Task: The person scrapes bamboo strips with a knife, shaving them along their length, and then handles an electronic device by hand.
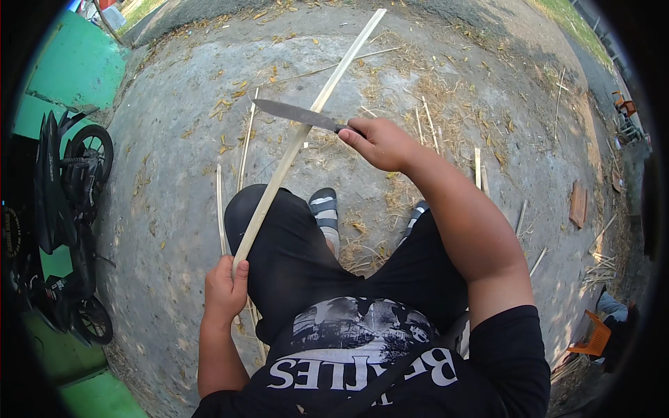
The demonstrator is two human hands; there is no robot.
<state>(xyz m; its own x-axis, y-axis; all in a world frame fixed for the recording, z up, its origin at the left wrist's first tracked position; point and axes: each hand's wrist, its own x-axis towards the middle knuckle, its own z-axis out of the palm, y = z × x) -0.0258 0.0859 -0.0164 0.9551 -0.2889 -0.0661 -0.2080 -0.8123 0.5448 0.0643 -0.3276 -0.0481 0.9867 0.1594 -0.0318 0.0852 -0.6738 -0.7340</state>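
My left hand [224, 287] grips the near end of a long pale bamboo strip [306, 125] beside my left thigh. The strip runs up and to the right, across my knee, toward the top of the view. My right hand [380, 143] holds the dark handle of a long knife [296, 113]. Its grey blade points left and lies across the strip about midway along it, touching it. I am seated, with both feet in striped sandals [325, 207] on the ground below the blade.
Thin bamboo slivers [245, 143] and dry shavings lie scattered over the grey concrete ground [167, 188]. A parked black motorcycle [66, 209] stands at the left against a green wall. An orange plastic chair [591, 339] sits at the lower right.
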